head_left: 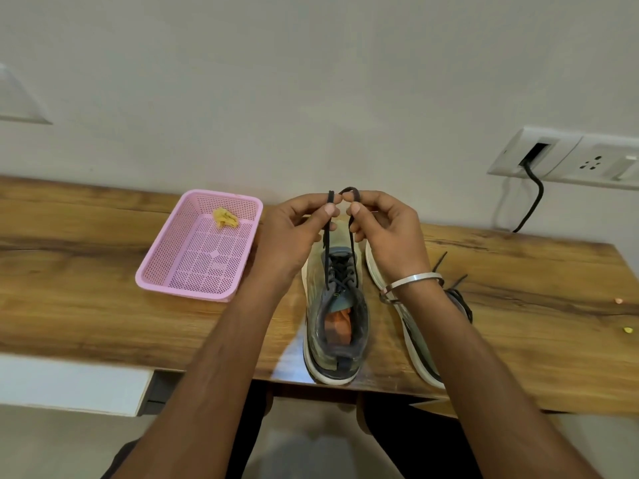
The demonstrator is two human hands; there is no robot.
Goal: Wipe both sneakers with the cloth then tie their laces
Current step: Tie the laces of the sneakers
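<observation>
Head view, frame centre: left hand and right hand each pinch a dark lace above the grey sneaker on the counter.

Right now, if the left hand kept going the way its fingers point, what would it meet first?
The left hand points toward the right hand, so its fingertips would probably meet that hand's fingertips first, at the pinched laces. Depth is unclear.

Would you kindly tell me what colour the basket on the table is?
Pink basket, seen in the head view.

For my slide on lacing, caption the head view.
Both hands pinch the left sneaker's laces; cloth in basket.
</observation>
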